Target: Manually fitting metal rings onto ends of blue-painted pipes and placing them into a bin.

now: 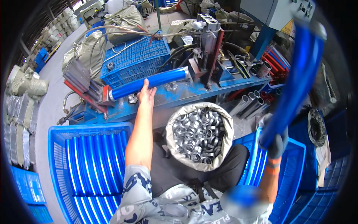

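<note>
On the blue table (209,91), one blue tube (149,83) lies level, clamped between two machine heads, a left head (106,95) and a right head (197,69). A worker's bare left hand (146,94) rests against the tube's underside near its middle, fingers curled loosely on it rather than clamped tight. The worker's gloved right hand (276,143) is closed around the lower end of a second blue tube (298,78), which stands steeply upward toward the top right and is blurred.

Between the worker's knees sits one open sack (199,136) filled with silver metal rings (194,134), too many to count. At lower left, one blue crate (59,164) holds about eight blue tubes (93,164) lying side by side. At lower right, another blue crate (289,175) also holds blue tubes, mostly hidden by the right arm. A third blue crate (136,59) stands upturned behind the table, with grey hoses looping over it.

Four bare grey pipes (250,102) lean below the table's right end. Stuffed grey sacks (125,18) are piled at the back and along the left floor. One grey control box (276,11) hangs at top right.
</note>
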The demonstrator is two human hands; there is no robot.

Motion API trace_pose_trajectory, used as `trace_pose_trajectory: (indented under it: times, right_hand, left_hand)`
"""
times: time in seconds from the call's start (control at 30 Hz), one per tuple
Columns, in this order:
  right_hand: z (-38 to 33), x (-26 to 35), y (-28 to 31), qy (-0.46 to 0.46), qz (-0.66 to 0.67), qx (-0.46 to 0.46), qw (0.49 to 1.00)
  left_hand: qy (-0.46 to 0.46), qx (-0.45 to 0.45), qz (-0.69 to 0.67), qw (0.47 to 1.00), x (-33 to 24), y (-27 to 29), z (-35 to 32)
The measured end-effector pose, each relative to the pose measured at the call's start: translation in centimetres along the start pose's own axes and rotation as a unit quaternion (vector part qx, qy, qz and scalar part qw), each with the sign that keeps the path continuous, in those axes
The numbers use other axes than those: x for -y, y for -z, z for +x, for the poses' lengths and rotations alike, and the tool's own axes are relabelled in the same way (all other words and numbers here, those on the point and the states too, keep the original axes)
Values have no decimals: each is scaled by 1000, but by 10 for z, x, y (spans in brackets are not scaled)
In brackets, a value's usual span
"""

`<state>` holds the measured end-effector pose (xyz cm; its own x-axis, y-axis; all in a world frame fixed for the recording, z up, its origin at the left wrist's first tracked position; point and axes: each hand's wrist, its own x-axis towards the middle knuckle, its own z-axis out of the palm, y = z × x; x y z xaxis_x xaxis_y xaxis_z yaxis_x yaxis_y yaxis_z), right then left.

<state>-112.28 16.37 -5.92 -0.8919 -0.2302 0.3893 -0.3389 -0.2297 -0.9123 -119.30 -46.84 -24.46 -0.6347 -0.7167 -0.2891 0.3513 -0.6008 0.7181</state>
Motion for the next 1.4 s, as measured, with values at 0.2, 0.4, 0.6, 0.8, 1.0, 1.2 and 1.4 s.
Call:
trace_pose_trajectory:
  times: [0.2,0.4,0.6,0.8,1.0,1.2,1.4]
  right_hand:
    - [-181,-8,174,-140,-193,-273,932]
    - [-309,-45,269,-51,-338,-313,886]
    - [-428,-112,373,-207,-747,-284,564]
    - [-481,-152,457,-327,-748,-334,472]
    - [-464,-229,514,-444,-658,-322,516]
    - [-479,-271,571,-520,-656,-273,474]
    - [-430,-268,547,-546,-617,-230,518]
  left_hand:
    - [44,-25,47,998,21,7,18]
    - [28,-22,85,996,2,0,-11]
    - [83,162,127,975,22,-24,-256]
    - [-60,594,327,732,95,-109,-491]
    - [212,615,238,721,145,-183,-636]
    - [274,717,73,637,222,-192,-687]
    - [174,781,31,599,209,-203,-707]
